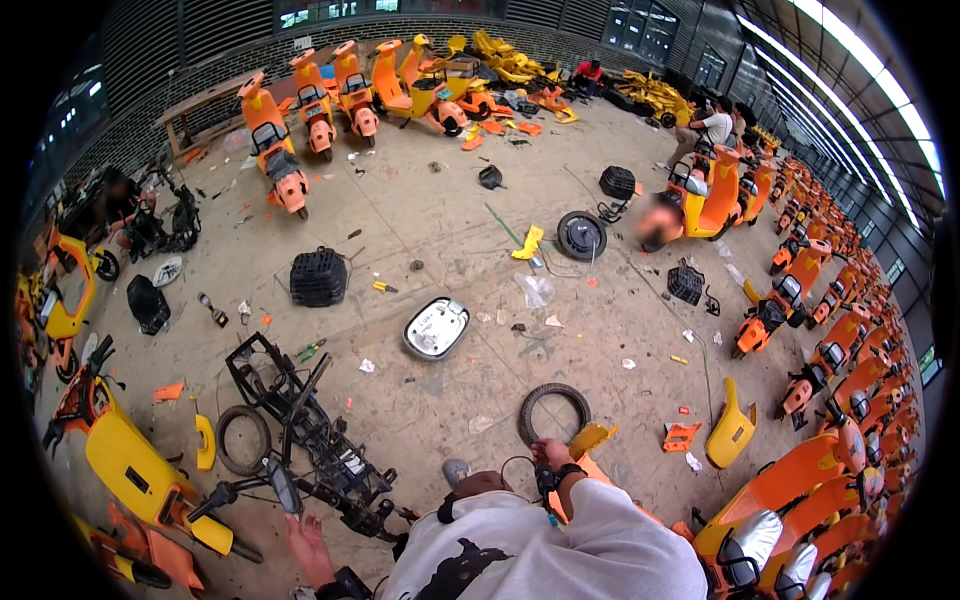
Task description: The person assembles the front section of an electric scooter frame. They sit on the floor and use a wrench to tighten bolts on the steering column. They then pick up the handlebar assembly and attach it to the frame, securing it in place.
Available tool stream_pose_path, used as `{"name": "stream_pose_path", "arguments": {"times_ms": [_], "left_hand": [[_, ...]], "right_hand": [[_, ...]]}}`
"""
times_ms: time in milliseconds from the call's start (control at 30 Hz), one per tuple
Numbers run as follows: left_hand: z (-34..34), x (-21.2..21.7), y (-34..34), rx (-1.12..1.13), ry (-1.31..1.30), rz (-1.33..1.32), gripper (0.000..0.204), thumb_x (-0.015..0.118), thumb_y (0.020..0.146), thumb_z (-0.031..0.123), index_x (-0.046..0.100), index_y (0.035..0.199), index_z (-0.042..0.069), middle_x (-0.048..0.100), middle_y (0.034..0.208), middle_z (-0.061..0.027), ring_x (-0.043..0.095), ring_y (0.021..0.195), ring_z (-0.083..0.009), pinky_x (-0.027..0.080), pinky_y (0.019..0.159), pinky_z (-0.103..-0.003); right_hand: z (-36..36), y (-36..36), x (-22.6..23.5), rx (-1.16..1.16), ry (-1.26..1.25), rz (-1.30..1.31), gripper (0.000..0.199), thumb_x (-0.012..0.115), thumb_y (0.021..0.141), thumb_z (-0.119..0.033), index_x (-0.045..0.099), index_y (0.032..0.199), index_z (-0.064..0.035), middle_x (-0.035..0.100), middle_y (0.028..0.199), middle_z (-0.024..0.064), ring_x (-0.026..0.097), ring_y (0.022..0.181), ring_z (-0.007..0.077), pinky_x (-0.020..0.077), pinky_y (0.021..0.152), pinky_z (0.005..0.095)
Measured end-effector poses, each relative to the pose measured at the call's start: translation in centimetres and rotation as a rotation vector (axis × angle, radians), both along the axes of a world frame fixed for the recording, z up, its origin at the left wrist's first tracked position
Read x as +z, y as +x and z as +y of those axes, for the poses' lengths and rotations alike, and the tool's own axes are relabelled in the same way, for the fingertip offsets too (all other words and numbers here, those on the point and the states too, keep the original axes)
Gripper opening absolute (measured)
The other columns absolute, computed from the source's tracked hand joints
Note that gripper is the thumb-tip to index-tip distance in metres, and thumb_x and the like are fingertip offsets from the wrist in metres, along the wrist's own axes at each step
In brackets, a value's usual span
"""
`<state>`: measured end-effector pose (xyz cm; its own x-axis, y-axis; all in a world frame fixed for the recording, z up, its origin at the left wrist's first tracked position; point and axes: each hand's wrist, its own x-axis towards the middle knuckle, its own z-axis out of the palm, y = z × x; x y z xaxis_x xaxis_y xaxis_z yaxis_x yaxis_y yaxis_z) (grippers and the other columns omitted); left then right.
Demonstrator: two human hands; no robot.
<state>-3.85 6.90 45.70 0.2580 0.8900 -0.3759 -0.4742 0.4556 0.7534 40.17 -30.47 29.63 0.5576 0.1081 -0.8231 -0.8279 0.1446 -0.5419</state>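
Observation:
At the lower left my left hand [308, 545] is raised with its fingers stretched and apart. Its fingertips are close to the lower end of a dark oval scooter mirror [283, 487]; whether they touch cannot be told. That mirror is beside a stripped black scooter frame [335, 450] on the floor. My right hand [548, 455] is by the near edge of a black tyre [527, 412], its fingers curled. A thin black cable [513, 461] loops beside this hand, and what the fingers hold is hidden. Orange and yellow panels [592, 440] lie just right of it.
A white-and-black seat-shaped part [436, 328] lies ahead. Black crates [318, 276], a wheel [581, 236] and a yellow panel [732, 423] are scattered on the concrete floor. Orange scooters [805, 270] line the right side. A yellow scooter [135, 465] stands left. People [715, 125] sit farther off.

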Motion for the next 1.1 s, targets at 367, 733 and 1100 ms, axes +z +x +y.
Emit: {"name": "stream_pose_path", "arguments": {"times_ms": [367,733,1100], "left_hand": [[0.9,-0.6,-0.4,0.018,-0.036,-0.008,0.026,0.054,0.094,0.029,0.052,0.103,0.005,0.056,0.097,-0.0045,0.059,0.081,-0.0192,0.048,0.072,-0.031],[1.5,-0.5,-0.2,0.016,-0.032,-0.034,0.024,0.053,0.094,0.027,0.053,0.106,0.006,0.058,0.101,-0.0058,0.059,0.08,-0.0187,0.048,0.071,-0.031],[1.8,-0.3,1.0,-0.003,-0.042,-0.058,0.027,0.053,0.095,0.028,0.053,0.111,0.006,0.06,0.105,-0.0066,0.059,0.08,-0.0175,0.047,0.071,-0.03]], "right_hand": [[0.3,-0.3,-0.2,0.024,-0.015,0.017,0.018,0.05,0.09,-0.019,0.059,0.085,-0.0043,0.059,0.068,0.0058,0.054,0.059,0.0189,0.0459,0.056,0.0322],[1.5,-1.0,2.0,0.038,-0.038,0.017,0.019,0.048,0.091,-0.021,0.056,0.096,-0.0049,0.061,0.075,0.0069,0.055,0.062,0.0202,0.0476,0.057,0.0329],[0.0,0.1,-0.7,0.094,0.044,0.045,0.018,0.047,0.09,-0.018,0.057,0.094,-0.0035,0.06,0.075,0.0083,0.055,0.062,0.0206,0.0477,0.059,0.0351]]}}
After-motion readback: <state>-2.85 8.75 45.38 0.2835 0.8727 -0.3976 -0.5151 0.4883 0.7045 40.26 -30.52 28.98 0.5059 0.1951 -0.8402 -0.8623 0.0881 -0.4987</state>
